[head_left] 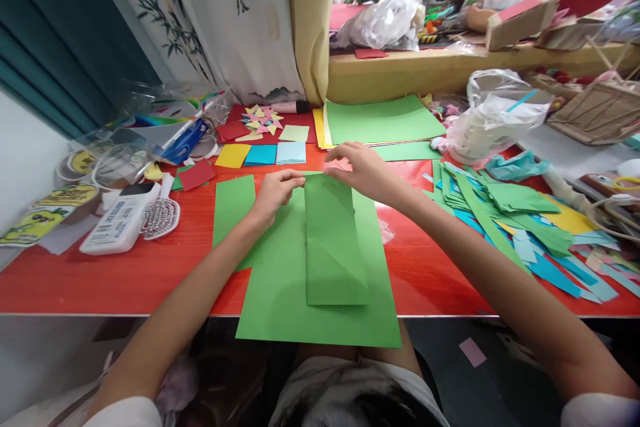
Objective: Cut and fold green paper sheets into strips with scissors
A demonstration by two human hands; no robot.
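A folded piece of green paper (333, 247) lies lengthwise over a larger green sheet (280, 303), which hangs past the table's front edge. At the folded paper's top left corner, my left hand (276, 195) is closed, thumb and fingers pinched together on the edge. My right hand (361, 168) is bent over the top right of the same paper, fingers and thumb gripping its upper edge. The exact fingertip contact is partly hidden. Another green piece (233, 200) sticks out to the left under my left forearm.
Stacked green sheets (385, 119) lie at the back of the red table (175, 287). Paper offcuts (515, 213) pile up on the right. Yellow (233, 155) and blue squares (261, 155) are behind my left hand. A white bottle (120, 220) and tape rolls (80, 167) sit at left.
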